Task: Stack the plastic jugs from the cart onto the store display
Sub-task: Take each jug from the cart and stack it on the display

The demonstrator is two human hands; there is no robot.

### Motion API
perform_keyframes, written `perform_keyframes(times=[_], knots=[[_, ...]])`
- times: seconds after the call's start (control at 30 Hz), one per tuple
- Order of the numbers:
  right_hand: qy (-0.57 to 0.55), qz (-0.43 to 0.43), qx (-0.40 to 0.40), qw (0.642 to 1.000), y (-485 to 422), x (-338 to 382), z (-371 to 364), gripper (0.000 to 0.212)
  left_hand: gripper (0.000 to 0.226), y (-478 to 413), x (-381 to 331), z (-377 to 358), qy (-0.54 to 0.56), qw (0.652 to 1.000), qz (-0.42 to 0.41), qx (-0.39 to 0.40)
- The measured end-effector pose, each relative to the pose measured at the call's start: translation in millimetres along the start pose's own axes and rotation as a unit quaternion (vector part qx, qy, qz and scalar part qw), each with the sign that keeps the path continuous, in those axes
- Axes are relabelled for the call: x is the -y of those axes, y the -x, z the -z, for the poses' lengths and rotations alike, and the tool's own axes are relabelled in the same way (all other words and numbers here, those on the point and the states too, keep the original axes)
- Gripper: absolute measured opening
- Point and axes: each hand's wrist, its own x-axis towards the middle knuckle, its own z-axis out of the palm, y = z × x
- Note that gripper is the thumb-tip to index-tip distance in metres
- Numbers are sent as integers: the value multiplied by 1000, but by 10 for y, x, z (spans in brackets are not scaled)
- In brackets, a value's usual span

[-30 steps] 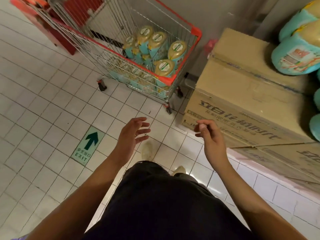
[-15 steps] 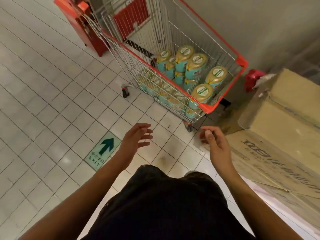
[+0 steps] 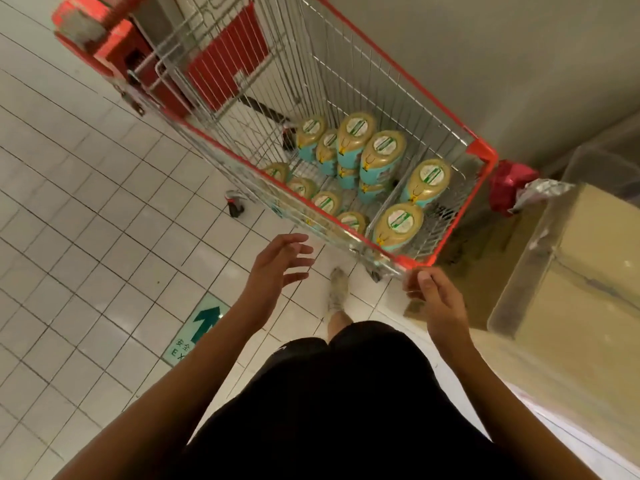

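Observation:
A wire shopping cart with a red rim (image 3: 446, 129) stands ahead of me and holds several teal jugs with tan tops (image 3: 381, 157). One jug (image 3: 398, 226) stands nearest, just behind the cart's near corner. My left hand (image 3: 277, 268) hovers empty with spread fingers over the floor, short of the cart's near side. My right hand (image 3: 433, 296) is just below the cart's near red corner, fingers loosely curled, holding nothing. The store display is out of view.
Cardboard boxes (image 3: 581, 271) sit to the right of the cart. A red object (image 3: 509, 188) lies between cart and boxes. A grey wall is behind. White floor tiles carry a green exit arrow sign (image 3: 201, 327). My shoe (image 3: 337, 289) is near the cart.
I have stepped closer and turned toward the cart, which now fills the upper view. Both hands have risen toward its near edge. The stacked jugs on the boxes have left the view.

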Motion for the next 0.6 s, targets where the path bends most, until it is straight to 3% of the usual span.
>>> perform_keyframes(times=[0.2,0.4,0.6], knots=[[22,-10,31,999,-1134,420,-288,31,25,-735,-424,-47,-10,1000,16,-17],[-4,49,64,997,-1978,883,-531,34,22,-1463,-839,-78,1,999,32,-18],[6,0,40,999,-2817,1156,-861,33,31,-2403,-1114,-106,11,996,94,-4]])
